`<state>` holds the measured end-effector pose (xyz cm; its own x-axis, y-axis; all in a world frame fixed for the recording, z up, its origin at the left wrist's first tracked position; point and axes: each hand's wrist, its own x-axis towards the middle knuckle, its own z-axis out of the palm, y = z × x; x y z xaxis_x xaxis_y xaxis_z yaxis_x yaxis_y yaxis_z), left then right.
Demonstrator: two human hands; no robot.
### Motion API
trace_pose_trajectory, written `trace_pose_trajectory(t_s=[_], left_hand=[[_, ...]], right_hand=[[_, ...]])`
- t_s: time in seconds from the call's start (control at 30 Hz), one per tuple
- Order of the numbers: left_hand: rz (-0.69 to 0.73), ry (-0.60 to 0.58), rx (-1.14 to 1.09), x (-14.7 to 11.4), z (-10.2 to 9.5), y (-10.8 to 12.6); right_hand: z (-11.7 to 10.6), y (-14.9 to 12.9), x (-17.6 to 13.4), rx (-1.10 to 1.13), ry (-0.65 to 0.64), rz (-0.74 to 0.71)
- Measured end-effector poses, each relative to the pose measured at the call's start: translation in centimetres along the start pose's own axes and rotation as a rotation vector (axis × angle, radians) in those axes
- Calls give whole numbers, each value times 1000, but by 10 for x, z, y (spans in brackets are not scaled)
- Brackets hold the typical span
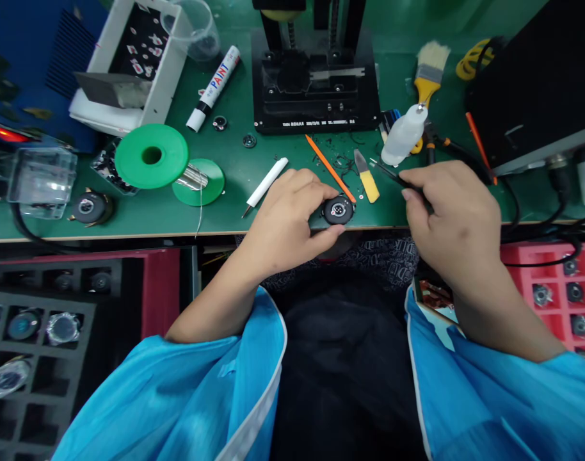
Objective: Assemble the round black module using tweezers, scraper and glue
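Observation:
My left hand (292, 214) is closed at the table's front edge, thumb and fingers gripping a round black smartwatch body (338, 210), sensor side up. To its right, my right hand (453, 214) pinches black tweezers (392, 175) with the thin tips pointing left, apart from the watch. An orange stick (329, 168) lies just beyond the watch. Beside that is a small blade with a yellow handle (368, 184). A white pen-like tool (267, 184) rests by my left knuckles. Dark scraps are scattered around the stick.
A black press stand (316, 115) stands at the back. Green solder spools (151, 157), a paint marker (214, 86) and a white box (170, 89) are on the left. A white bottle (402, 137), a brush (429, 70) and a black machine (532, 89) are right. Trays of watch parts flank me.

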<state>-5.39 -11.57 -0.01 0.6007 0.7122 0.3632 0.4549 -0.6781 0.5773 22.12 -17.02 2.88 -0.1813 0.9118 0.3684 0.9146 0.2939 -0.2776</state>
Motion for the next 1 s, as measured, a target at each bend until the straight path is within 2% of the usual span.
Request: trace_pose_trajectory(t_s=[0.13, 0.23, 0.37, 0.47, 0.63, 0.77, 0.87, 1.0], left_hand=[[24, -13, 4, 0, -1, 0], [29, -26, 6, -1, -2, -1], [20, -26, 9, -1, -2, -1], [31, -18, 13, -1, -1, -2], [25, -24, 20, -1, -2, -1], [19, -17, 10, 0, -1, 0], [21, -15, 14, -1, -1, -1], [25, -13, 15, -1, 0, -1]], right_hand=[[13, 0, 2, -94, 18, -6], [21, -7, 7, -117, -41, -40], [28, -14, 20, -133, -113, -11], [26, -16, 32, -160, -130, -4], [14, -21, 36, -260, -277, 28], [15, -22, 32, -256, -274, 15], [19, -19, 31, -256, -280, 60], [18, -16, 32, -125, -265, 101]])
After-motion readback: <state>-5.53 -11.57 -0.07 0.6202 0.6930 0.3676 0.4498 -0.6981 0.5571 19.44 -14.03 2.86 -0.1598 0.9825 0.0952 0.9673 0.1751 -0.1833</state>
